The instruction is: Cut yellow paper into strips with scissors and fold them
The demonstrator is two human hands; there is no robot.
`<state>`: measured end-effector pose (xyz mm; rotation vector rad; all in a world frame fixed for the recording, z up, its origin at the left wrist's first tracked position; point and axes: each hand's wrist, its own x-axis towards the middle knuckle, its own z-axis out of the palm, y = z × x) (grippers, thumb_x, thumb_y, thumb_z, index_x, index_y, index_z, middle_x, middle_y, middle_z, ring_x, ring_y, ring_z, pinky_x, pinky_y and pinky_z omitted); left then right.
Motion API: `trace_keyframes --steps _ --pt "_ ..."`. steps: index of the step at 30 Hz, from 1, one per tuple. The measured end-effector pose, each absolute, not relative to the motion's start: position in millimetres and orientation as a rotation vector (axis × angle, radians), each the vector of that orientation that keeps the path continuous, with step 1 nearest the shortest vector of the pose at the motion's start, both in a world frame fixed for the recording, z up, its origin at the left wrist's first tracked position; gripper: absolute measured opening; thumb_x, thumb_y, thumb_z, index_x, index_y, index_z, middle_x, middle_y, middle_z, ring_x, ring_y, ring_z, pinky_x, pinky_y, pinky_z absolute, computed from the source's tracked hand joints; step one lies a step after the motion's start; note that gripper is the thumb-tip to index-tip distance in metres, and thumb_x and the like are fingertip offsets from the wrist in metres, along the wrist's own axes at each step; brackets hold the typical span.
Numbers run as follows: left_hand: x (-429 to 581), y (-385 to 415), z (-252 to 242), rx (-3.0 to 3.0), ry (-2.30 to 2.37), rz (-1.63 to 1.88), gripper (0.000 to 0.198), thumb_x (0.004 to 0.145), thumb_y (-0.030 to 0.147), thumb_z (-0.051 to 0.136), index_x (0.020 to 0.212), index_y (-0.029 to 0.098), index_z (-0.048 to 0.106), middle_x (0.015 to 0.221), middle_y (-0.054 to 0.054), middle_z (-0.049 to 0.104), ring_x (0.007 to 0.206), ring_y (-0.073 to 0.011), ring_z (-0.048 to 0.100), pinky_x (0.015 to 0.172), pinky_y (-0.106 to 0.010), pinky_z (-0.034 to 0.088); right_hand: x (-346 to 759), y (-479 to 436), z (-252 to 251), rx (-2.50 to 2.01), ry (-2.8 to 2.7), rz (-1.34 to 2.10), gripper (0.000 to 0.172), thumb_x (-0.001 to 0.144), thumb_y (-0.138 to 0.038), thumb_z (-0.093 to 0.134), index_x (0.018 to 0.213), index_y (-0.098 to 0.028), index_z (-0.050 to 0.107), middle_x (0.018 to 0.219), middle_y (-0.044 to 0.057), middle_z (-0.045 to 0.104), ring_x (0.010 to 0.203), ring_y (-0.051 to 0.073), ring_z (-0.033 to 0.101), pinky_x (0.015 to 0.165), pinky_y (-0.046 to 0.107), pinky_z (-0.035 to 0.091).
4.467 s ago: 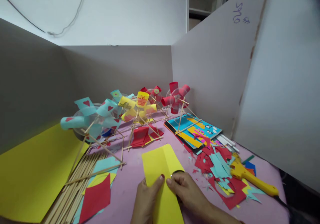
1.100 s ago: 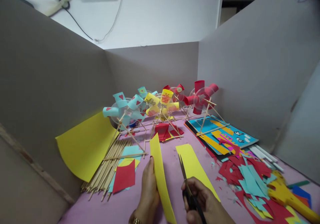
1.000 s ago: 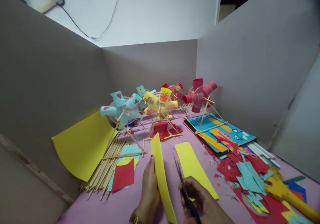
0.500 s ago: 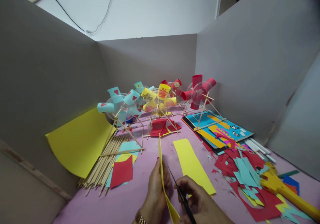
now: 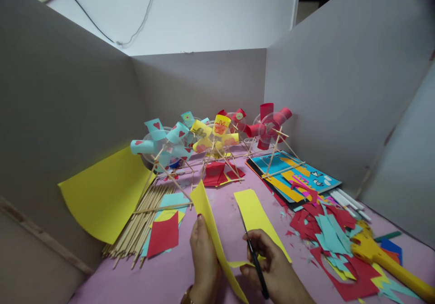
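My left hand [image 5: 205,258] is closed round a long yellow paper strip [image 5: 215,236], which stands up on edge and curves towards me. In my right hand [image 5: 272,263] is a pair of black-handled scissors [image 5: 255,261], its narrow blade pointing up and away. A thin yellow offcut [image 5: 241,264] runs from the held strip to my right fingers. Beyond the scissors, another yellow paper strip [image 5: 261,220] lies flat on the pink table [image 5: 163,281]. The scissors' finger loops are mostly hidden by my hand.
Pinwheel models with light-blue [image 5: 157,129], yellow [image 5: 221,125] and red [image 5: 267,111] paper blades stand at the back. Wooden sticks [image 5: 136,227] and a yellow sheet [image 5: 105,195] lie left. Paper scraps [image 5: 333,234] and a yellow glue gun [image 5: 370,245] lie right, below booklets [image 5: 299,172].
The held yellow strip has tilted left and turned its broad face to view. My right hand and scissors have moved slightly away from it, with a thin offcut now showing between.
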<state>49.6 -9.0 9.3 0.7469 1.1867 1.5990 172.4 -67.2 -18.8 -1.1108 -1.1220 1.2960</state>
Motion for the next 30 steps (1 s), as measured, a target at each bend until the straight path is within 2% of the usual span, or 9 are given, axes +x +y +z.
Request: trace_keyframes --steps 3,6,11,13,18,20,26,30 --pt "47 -9 17 0.817 1.226 1.629 0.033 0.077 0.049 0.052 0.075 0.017 0.060 0.069 -0.002 0.064 0.062 -0.0155 0.058 0.055 -0.026 0.046 173 -65 -16 -1.120 -1.061 1.223 0.045 0.060 -0.025 0.074 0.097 -0.021 0.049 0.073 -0.005 0.044 0.063 0.011 0.040 0.052 0.021 0.033" --pt "46 -9 17 0.876 1.269 1.656 0.033 0.079 0.048 0.049 0.072 0.017 0.059 0.065 0.000 0.062 0.059 -0.0145 0.056 0.054 -0.025 0.046 173 -61 -18 -1.150 -0.996 1.133 0.042 0.058 -0.025 0.074 0.092 -0.020 0.050 0.067 -0.006 0.044 0.063 0.012 0.042 0.057 0.023 0.037" --pt "42 -7 10 0.958 1.303 1.726 0.036 0.080 0.053 0.047 0.072 0.019 0.055 0.059 0.003 0.058 0.053 -0.0132 0.051 0.048 -0.024 0.042 169 -56 -33 -1.036 -0.853 1.372 0.050 0.061 -0.049 0.075 0.091 -0.020 0.046 0.054 -0.011 0.039 0.042 0.005 0.031 0.038 0.016 0.027" --pt "40 -6 9 0.999 1.313 1.771 0.038 0.080 0.056 0.045 0.069 0.020 0.053 0.056 0.004 0.055 0.050 -0.0124 0.048 0.046 -0.024 0.040 166 -56 -37 -0.987 -0.814 1.454 0.053 0.059 -0.053 0.075 0.089 -0.020 0.045 0.051 -0.012 0.039 0.039 0.004 0.033 0.033 0.014 0.026" --pt "33 -7 12 1.117 1.363 1.934 0.041 0.078 0.060 0.045 0.066 0.021 0.051 0.055 0.005 0.053 0.050 -0.0118 0.046 0.046 -0.023 0.038 155 -61 -32 -0.873 -0.669 1.704 0.053 0.058 -0.054 0.076 0.085 -0.018 0.047 0.064 -0.005 0.059 0.038 0.006 0.052 0.031 0.013 0.035" --pt "32 -8 11 1.161 1.393 1.982 0.041 0.077 0.060 0.047 0.065 0.021 0.051 0.055 0.005 0.052 0.051 -0.0116 0.044 0.046 -0.023 0.037 152 -63 -28 -0.870 -0.604 1.740 0.055 0.057 -0.052 0.077 0.087 -0.018 0.047 0.068 -0.003 0.061 0.041 0.007 0.056 0.031 0.012 0.036" --pt "32 -9 6 1.244 1.420 1.979 0.035 0.078 0.055 0.050 0.070 0.022 0.055 0.057 0.004 0.053 0.053 -0.0122 0.045 0.049 -0.022 0.037 159 -62 -21 -0.900 -0.629 1.523 0.053 0.057 -0.049 0.078 0.090 -0.018 0.049 0.062 -0.005 0.057 0.049 0.008 0.053 0.037 0.014 0.033" --pt "29 -4 11 1.215 1.420 1.938 0.033 0.080 0.052 0.048 0.066 0.022 0.050 0.053 0.006 0.049 0.050 -0.0114 0.042 0.044 -0.022 0.034 164 -65 -18 -0.841 -0.782 1.388 0.053 0.061 -0.049 0.075 0.097 -0.020 0.049 0.076 0.000 0.062 0.062 0.012 0.056 0.049 0.019 0.036"
